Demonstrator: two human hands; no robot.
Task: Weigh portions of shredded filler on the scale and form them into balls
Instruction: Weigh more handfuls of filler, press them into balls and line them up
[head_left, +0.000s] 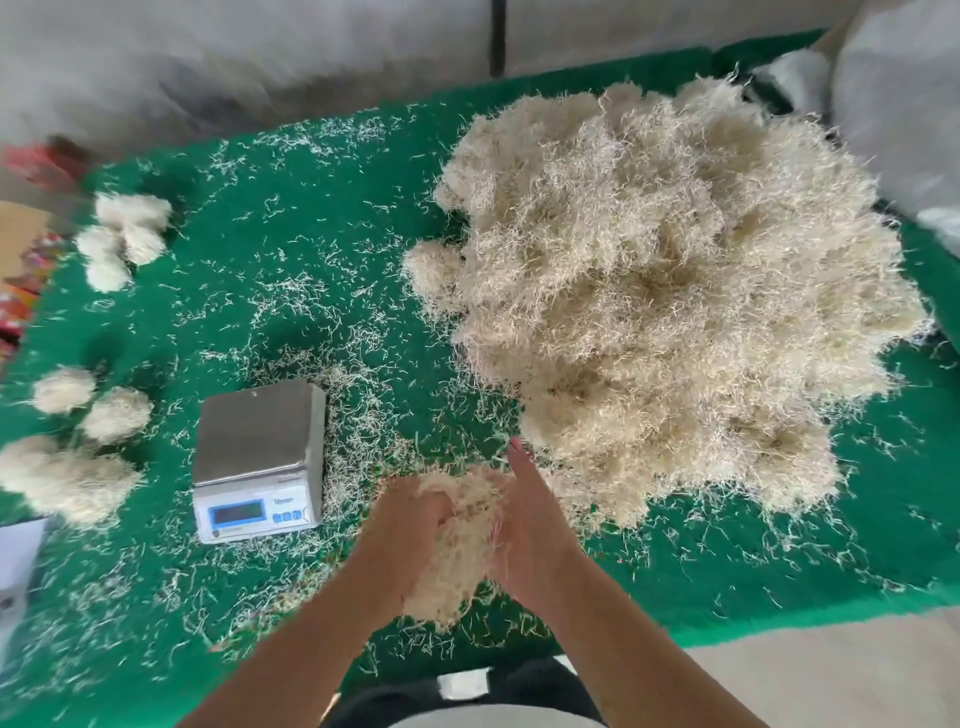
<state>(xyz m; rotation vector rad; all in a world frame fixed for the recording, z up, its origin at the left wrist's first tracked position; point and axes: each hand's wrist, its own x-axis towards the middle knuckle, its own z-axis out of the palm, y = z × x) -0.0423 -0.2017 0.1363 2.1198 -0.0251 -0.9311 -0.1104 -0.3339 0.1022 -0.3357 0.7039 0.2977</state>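
Note:
A big heap of pale shredded filler (670, 291) covers the right half of the green mat (322, 218). Just in front of its near edge, a clump of filler (457, 545) is held between both hands. My left hand (405, 525) curls round the clump's left side. My right hand (530, 519) cups the right side, thumb pointing up toward the heap. A small digital scale (260, 457) with a bare steel platform stands left of the hands. Several finished filler balls lie at the far left, one group at the back (124, 239) and one nearer (78, 441).
Loose filler strands litter the mat all around the scale and hands. A white sack (904, 114) sits at the back right. Colourful packaging (26, 280) and a white box (15, 561) lie along the left edge. Bare floor shows at the front right.

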